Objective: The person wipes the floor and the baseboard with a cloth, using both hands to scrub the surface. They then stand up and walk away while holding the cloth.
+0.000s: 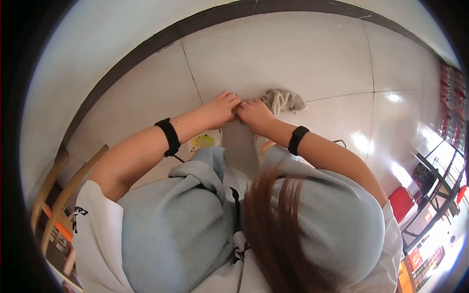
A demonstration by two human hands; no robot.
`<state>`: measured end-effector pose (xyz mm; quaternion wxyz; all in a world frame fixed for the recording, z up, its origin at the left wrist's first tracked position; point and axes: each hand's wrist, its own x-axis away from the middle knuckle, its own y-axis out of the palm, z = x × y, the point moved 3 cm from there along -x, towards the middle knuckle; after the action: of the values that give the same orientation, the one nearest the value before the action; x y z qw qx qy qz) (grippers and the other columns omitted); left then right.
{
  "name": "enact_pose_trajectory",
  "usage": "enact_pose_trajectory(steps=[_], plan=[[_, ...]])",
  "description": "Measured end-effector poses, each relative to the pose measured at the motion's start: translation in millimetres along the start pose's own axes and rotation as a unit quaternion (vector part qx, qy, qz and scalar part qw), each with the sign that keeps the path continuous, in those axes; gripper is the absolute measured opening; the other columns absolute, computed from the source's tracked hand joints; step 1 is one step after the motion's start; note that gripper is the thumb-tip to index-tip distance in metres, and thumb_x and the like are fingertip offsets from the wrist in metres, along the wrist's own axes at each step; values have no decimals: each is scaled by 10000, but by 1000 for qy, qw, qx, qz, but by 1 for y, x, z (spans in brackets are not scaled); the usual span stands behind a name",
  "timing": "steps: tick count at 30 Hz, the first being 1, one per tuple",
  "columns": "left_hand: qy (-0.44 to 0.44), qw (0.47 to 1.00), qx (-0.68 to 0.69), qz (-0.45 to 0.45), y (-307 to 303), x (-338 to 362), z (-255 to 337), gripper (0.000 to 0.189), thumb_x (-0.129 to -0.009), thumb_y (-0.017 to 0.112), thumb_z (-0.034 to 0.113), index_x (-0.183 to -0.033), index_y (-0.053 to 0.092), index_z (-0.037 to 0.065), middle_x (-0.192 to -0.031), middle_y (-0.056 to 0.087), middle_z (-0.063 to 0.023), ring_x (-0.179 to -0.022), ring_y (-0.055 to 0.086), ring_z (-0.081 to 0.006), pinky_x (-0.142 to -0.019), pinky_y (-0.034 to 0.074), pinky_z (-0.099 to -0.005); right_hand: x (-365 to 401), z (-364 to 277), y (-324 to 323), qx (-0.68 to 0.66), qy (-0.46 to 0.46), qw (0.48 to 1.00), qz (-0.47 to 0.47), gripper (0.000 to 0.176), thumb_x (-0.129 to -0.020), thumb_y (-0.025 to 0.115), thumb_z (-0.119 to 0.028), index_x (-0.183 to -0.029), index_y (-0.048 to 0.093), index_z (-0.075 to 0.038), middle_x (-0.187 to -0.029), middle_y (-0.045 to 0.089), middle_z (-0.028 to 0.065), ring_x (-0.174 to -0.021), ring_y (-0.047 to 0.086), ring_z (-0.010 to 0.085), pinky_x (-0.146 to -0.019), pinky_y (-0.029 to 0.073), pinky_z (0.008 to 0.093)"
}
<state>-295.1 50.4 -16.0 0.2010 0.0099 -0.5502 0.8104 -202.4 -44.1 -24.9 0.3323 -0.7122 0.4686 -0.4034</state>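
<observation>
Lying on floor (317, 53), just beside right hand (256, 116): one grey-green cloth (287, 101), likely light, soft; best gripped by bunched folds. Left hand (222, 109), right hand: curled, near-meeting; cannot tell what either holds.

Dark skirting board (220, 13), wooden bars (62, 202) left, red object (401, 204) right

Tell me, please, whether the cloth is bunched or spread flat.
Bunched: the cloth shows raised folds and a crumpled outline beside the right hand.
</observation>
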Motion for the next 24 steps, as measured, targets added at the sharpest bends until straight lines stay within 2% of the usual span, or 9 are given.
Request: enact_pose_trajectory(steps=[2, 5, 8, 11, 13, 17, 20, 23, 24], plan=[[3, 1000, -17, 9, -3, 5, 1, 238, -776, 548, 215, -957, 684, 144, -1079, 505, -73, -1068, 425, -256, -960, 311, -382, 1, -3, -3, 10, 13, 1000, -14, 118, -717, 593, -122, -815, 640, -75, -932, 623, 74, -951, 571, 231, -826, 440, 363], [20, 995, -90, -29, 2, -4, -4, 231, -789, 525, 208, -954, 686, 190, -1052, 511, -60, -1062, 431, -246, -951, 317, -375, 8, 6, -4, -3, 49, 999, -8, 131, -719, 595, -125, -835, 634, -77, -936, 621, 68, -955, 571, 227, -818, 440, 366], [47, 995, -54, 67, 0, -33, -4, 238, -782, 517, 207, -949, 686, 202, -1038, 516, -50, -1058, 435, -234, -938, 323, -360, 23, 29, -2, 6, 112, 994, -1, 136, -723, 606, -130, -848, 625, -82, -934, 618, 63, -956, 572, 225, -808, 440, 371], [66, 992, -99, 34, -15, -68, 3, 262, -771, 518, 218, -980, 675, 227, -1058, 520, -53, -1064, 436, -228, -929, 326, -348, 45, 56, -14, 22, 154, 988, -26, 143, -713, 627, -135, -848, 618, -86, -919, 617, 63, -958, 574, 226, -800, 440, 371], [66, 990, -104, 69, -9, -89, 1, 275, -761, 524, 223, -992, 671, 242, -1064, 520, -57, -1062, 437, -230, -924, 327, -343, 54, 70, -26, 13, 185, 982, -42, 147, -701, 642, -133, -838, 617, -89, -907, 617, 62, -958, 575, 227, -797, 440, 365], [47, 988, -80, 121, -1, -90, -1, 276, -757, 530, 206, -987, 673, 255, -1034, 517, -59, -1037, 442, -238, -911, 335, -343, 51, 71, -27, 11, 161, 986, -49, 132, -686, 652, -129, -809, 629, -90, -901, 619, 61, -951, 580, 229, -780, 451, 367], [19, 987, -90, 129, 11, -67, -11, 253, -764, 534, 223, -972, 675, 192, -1076, 519, -42, -1092, 423, -228, -959, 300, -379, 34, 63, -23, 0, 114, 993, -7, 89, -701, 632, -121, -784, 637, -89, -900, 620, 61, -929, 584, 232, -768, 458, 372], [-10, 998, -51, 27, 3, -30, -20, 255, -769, 545, 222, -975, 675, 144, -1053, 517, -56, -1079, 428, -238, -954, 305, -380, 7, 39, -13, 2, 54, 998, 19, 78, -713, 609, -114, -780, 640, -90, -905, 620, 61, -919, 583, 233, -767, 460, 374], [-16, 999, -35, 18, -3, -20, -17, 247, -757, 548, 197, -960, 678, 145, -1055, 511, -67, -1066, 432, -250, -954, 310, -380, 1, 30, -11, 5, 37, 999, 28, 85, -716, 602, -112, -789, 639, -91, -913, 618, 61, -925, 579, 232, -774, 457, 373]])
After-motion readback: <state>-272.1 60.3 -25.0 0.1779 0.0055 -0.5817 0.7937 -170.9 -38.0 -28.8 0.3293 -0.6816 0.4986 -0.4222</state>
